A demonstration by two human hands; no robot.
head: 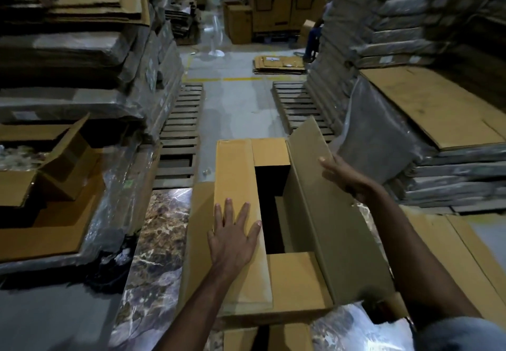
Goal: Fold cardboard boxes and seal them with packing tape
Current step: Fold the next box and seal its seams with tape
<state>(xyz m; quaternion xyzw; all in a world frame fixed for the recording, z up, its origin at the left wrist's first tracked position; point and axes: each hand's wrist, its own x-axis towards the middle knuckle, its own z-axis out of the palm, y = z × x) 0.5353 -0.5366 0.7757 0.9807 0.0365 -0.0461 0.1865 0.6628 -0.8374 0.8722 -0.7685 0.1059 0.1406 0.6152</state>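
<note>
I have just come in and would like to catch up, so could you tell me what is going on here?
A person is closing a cardboard box that lies on a marble-patterned surface. Its two short end flaps are folded in. The left hand presses flat on the left long flap, which is down. The right hand has its fingers on the right long flap, which stands raised. The middle of the box is open, and no tape shows on it.
</note>
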